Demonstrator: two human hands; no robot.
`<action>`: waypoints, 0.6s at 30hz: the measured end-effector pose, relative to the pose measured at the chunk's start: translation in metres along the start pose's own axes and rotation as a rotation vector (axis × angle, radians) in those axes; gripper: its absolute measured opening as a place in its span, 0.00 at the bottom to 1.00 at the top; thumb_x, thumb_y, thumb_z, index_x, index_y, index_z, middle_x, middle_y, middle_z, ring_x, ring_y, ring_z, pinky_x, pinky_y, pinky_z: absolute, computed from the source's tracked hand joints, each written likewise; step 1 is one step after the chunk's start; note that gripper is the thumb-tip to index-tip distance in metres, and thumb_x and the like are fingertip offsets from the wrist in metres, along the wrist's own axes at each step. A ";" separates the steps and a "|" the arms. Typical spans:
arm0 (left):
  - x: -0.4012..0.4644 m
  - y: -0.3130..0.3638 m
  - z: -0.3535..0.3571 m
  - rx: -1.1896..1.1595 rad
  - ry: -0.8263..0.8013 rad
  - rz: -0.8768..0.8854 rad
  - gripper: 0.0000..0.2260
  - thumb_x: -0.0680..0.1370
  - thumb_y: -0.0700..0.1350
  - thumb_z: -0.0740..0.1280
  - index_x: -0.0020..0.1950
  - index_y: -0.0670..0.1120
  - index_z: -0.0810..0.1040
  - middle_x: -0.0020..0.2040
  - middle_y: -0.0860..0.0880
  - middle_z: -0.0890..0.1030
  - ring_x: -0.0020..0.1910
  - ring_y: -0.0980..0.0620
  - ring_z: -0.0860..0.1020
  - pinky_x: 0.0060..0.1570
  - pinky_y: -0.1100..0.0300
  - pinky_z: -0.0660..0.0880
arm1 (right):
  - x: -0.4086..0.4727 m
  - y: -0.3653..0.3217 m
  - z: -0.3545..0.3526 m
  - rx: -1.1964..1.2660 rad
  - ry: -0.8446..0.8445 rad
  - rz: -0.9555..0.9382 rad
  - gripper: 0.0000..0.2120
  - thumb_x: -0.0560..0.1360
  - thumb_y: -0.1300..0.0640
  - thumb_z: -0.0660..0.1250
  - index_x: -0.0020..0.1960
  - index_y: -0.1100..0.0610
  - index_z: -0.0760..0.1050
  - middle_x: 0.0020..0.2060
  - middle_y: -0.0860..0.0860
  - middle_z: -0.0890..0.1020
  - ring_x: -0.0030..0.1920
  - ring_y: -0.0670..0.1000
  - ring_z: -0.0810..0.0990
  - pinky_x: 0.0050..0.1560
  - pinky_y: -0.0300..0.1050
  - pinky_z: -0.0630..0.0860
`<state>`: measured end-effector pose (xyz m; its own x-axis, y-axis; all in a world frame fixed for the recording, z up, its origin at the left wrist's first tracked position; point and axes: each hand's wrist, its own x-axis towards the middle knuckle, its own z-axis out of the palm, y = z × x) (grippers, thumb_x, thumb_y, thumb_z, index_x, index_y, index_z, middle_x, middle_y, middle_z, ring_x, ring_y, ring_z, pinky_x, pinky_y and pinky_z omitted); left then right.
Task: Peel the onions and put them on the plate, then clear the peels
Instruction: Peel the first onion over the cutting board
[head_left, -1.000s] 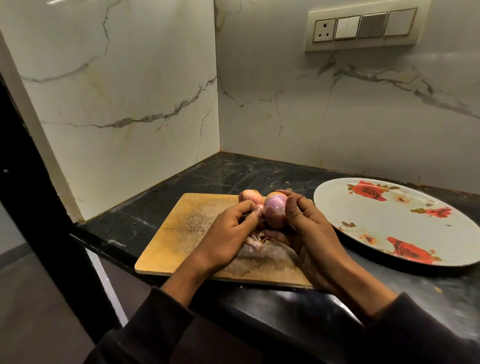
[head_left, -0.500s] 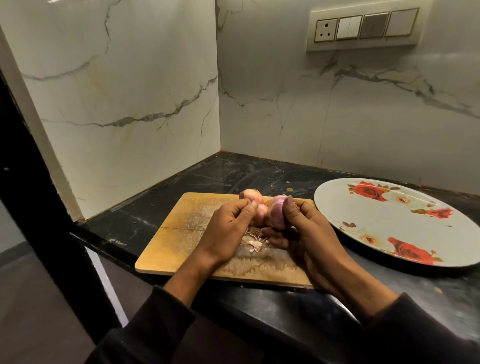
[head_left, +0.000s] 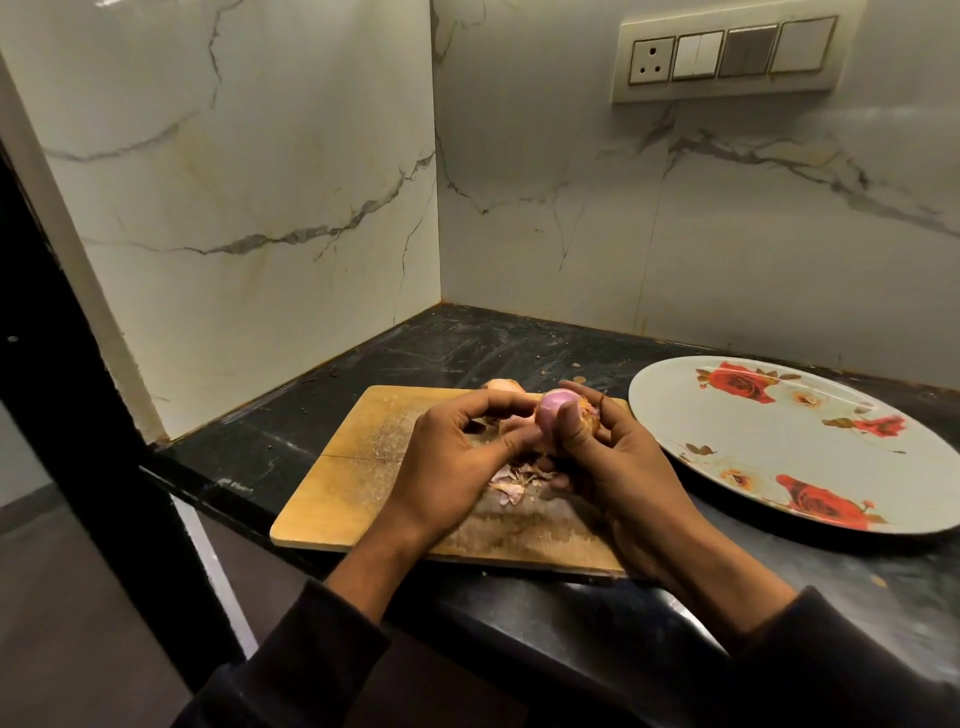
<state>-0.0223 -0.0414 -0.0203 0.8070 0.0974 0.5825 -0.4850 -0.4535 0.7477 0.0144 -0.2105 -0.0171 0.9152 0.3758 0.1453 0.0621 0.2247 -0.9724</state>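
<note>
Two hands peel a small onion above a wooden cutting board on a dark countertop.

The right hand (head_left: 618, 457) curls its thumb and fingers round the partly peeled onion (head_left: 556, 410), held over the board's far right corner. The left hand (head_left: 457, 457) pinches at loose skin beside it. Peels (head_left: 514, 480) lie on the cutting board (head_left: 343, 467) beneath; another onion (head_left: 501, 385) sits at its far edge. The floral plate (head_left: 779, 447) to the right holds none. The slick bulb could slip and roll off the counter's near edge.

pink onion (head_left: 551, 418), partly peeled, held above the board. second onion (head_left: 502, 385) behind, mostly hidden. peels (head_left: 511, 480) heaped on board; rose-patterned plate (head_left: 810, 467) at right.
</note>
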 end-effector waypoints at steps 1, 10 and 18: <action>-0.001 0.000 0.000 -0.002 -0.003 0.006 0.13 0.74 0.43 0.75 0.57 0.54 0.84 0.52 0.60 0.85 0.54 0.63 0.81 0.51 0.72 0.74 | 0.000 0.000 0.000 0.024 -0.014 0.009 0.24 0.72 0.48 0.69 0.67 0.50 0.74 0.52 0.55 0.86 0.45 0.52 0.87 0.39 0.42 0.83; 0.000 -0.003 0.000 -0.025 0.044 -0.033 0.12 0.70 0.43 0.78 0.52 0.47 0.83 0.47 0.55 0.85 0.46 0.56 0.83 0.45 0.63 0.80 | 0.000 0.002 -0.001 0.035 -0.046 0.010 0.23 0.72 0.52 0.70 0.67 0.51 0.74 0.56 0.57 0.84 0.47 0.56 0.87 0.40 0.43 0.84; 0.002 -0.006 0.001 -0.111 0.011 -0.097 0.09 0.71 0.37 0.76 0.50 0.43 0.83 0.47 0.51 0.85 0.47 0.54 0.85 0.50 0.59 0.82 | 0.001 0.005 -0.004 -0.041 -0.061 -0.006 0.28 0.72 0.48 0.70 0.71 0.47 0.73 0.65 0.56 0.80 0.58 0.56 0.84 0.45 0.44 0.82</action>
<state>-0.0177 -0.0394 -0.0235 0.8487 0.1457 0.5084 -0.4393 -0.3409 0.8312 0.0177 -0.2128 -0.0221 0.8889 0.4288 0.1608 0.0849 0.1909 -0.9779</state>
